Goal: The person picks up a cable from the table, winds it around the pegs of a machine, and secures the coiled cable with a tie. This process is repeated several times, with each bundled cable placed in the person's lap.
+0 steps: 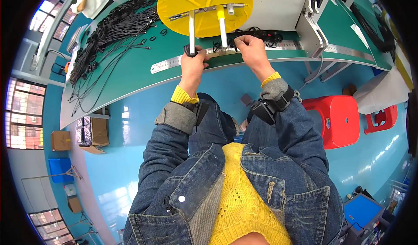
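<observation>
Slender black cables (126,23) are heaped at the left end of the green-topped counter (139,77), above glossy blue floor (141,118). Near the front edge, a small black piece (187,50) is held in the left hand (193,66), at 1 of 2 silver rods (222,29); the right hand (253,53) is pinched narrow, its contents indiscernible.

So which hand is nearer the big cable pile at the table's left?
Left. The left hand is to the right of the cable pile, apart from it; the right hand is farther right, beyond both rods.
</observation>
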The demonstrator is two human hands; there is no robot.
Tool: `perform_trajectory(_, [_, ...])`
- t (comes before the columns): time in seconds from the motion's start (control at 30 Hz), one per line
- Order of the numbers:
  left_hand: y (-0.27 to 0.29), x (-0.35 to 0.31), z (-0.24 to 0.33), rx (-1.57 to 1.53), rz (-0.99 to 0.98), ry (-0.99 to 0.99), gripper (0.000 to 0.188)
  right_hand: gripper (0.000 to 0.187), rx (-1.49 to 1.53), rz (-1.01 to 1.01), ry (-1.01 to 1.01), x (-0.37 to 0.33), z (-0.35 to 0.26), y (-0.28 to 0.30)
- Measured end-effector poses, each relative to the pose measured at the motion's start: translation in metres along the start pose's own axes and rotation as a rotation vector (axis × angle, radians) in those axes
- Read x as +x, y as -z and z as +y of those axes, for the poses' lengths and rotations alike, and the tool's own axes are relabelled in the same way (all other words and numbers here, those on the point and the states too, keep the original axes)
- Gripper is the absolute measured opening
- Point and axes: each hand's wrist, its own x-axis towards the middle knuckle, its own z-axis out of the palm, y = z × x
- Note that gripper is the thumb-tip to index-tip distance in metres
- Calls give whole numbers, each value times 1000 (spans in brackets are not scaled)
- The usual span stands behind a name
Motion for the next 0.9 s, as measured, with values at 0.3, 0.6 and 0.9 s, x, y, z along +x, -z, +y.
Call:
perform_trajectory(0.3, [-5,-54,9,-311,-290,83,5,18,-195,-78,233,-44,-22,-24])
perform_trajectory(0.6, [20,-55,1,-46,-210,-15,7,13,676,-539,-327,-86,-18,-6])
perform_trajectory(0.9, [23,-84,2,-143,-665,264,13,24,338,-637,-247,-86,-35,30])
